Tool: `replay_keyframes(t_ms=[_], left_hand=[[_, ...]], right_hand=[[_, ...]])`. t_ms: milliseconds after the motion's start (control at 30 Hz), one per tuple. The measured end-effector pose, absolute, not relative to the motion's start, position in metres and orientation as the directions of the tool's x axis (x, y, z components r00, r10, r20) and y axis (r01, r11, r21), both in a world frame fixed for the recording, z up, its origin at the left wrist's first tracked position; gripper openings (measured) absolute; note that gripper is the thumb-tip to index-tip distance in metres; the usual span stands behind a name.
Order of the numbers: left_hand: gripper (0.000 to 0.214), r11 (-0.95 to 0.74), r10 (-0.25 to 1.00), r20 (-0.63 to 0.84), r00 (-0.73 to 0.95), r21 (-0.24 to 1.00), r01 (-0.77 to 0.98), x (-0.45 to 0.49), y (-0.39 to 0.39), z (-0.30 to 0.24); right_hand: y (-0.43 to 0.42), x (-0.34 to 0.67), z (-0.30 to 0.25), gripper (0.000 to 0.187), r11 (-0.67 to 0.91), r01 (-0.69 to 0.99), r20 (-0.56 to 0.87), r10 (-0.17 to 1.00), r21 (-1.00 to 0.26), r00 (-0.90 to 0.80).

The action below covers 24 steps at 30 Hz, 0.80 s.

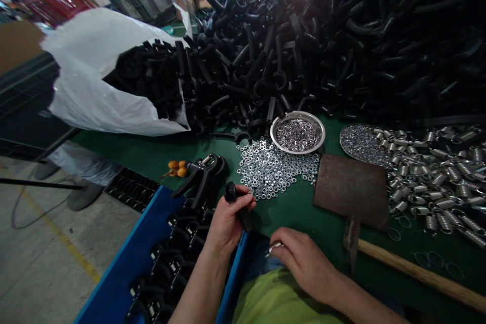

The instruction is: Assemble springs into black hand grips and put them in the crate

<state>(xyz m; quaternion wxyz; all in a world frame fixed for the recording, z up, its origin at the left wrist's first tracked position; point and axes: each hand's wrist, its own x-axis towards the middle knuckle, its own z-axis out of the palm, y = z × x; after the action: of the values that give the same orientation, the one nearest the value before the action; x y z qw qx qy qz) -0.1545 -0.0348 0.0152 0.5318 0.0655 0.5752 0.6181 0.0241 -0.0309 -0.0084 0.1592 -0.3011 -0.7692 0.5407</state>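
Observation:
My left hand [225,223] is wrapped round a black plastic handle [246,218], whose rounded end sticks up past the thumb. Lower and to the right, my right hand [304,255] pinches a small shiny metal piece [274,248]; its exact kind is too small to tell. Just beyond my left hand spreads a pile of small silver nuts [266,169]. An assembled black hand grip strengthener [203,177] with a metal spring lies on the green table [296,207], left of the nuts. Under my left forearm, a blue crate [125,258] holds several similar grip strengtheners.
A metal bowl of pins [298,112] stands behind the nuts. On the right lie a rusty metal plate [351,190], a hammer [413,266] and a heap of springs [440,182]. Black handles [258,61] are heaped at the back, beside a white sack [98,101]. Small orange fruits [177,168] lie left.

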Motion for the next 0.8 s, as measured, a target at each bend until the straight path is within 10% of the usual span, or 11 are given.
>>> replay_keyframes(t_ms=[233, 800], left_hand=[[0.030, 0.399, 0.771, -0.607, -0.193, 0.696, -0.597, -0.109, -0.030, 0.007], [0.009, 0.279, 0.960, -0.280, 0.006, 0.957, -0.079, -0.038, -0.013, 0.025]], right_hand=[[-0.005, 0.065, 0.005, 0.024, -0.309, 0.050, -0.295, 0.829, -0.950, -0.475], [0.001, 0.121, 0.022, 0.022, -0.294, -0.139, -0.258, 0.938, -0.946, -0.232]])
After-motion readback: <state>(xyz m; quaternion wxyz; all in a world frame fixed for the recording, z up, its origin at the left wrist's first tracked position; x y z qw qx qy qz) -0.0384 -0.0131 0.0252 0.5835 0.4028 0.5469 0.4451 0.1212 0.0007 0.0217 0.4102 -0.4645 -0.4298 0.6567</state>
